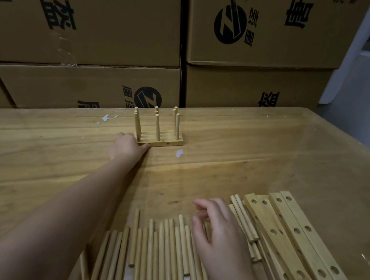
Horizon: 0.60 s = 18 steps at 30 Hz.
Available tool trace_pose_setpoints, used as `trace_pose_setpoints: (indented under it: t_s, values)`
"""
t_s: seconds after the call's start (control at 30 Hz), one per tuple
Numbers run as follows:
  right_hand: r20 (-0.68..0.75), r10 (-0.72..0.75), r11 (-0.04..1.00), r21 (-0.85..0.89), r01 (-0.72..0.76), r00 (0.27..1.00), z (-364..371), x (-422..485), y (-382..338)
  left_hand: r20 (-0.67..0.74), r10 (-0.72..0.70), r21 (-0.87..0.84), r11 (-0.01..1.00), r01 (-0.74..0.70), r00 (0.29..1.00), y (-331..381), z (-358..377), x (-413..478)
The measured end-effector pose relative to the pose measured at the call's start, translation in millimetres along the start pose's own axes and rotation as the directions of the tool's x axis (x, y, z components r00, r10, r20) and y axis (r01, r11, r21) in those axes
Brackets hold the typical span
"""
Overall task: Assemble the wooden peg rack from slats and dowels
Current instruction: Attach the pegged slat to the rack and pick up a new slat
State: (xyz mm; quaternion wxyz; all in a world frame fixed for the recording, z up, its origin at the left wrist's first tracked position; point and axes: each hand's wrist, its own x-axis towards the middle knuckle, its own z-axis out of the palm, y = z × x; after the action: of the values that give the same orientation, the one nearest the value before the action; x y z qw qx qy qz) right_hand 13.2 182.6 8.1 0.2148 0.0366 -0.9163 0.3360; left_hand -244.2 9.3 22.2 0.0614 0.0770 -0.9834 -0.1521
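An assembled wooden peg rack (pixel 160 140) with several upright dowels stands far out on the table. My left hand (pixel 127 148) reaches out to it and touches its near left corner; whether the fingers curl round the base is not visible. Close to me lies a row of loose dowels (pixel 157 250). My right hand (pixel 218 231) hovers over them with fingers loosely bent, holding nothing. To the right of that hand lies a pile of drilled slats (pixel 294 243), some overlapping.
The wooden table (pixel 268 152) has a glossy film over its right part and white paint marks (pixel 179 154) near the rack. Stacked cardboard boxes (pixel 99 30) form a wall right behind the table's far edge.
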Motion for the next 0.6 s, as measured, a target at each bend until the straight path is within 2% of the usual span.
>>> trace_pose_setpoints:
  t_s: [0.5, 0.6]
  values:
    - [0.003, -0.010, 1.000, -0.011, 0.010, 1.000, 0.7, 1.5, 0.3, -0.009, -0.034, 0.007, 0.999, 0.034, 0.999, 8.6, 3.2, 14.7]
    - [0.005, -0.006, 1.000, -0.004, 0.006, 1.000, 0.6, 2.0, 0.5, 0.009, -0.002, -0.052, 0.999, 0.002, 1.000, 7.8, 2.8, 11.4]
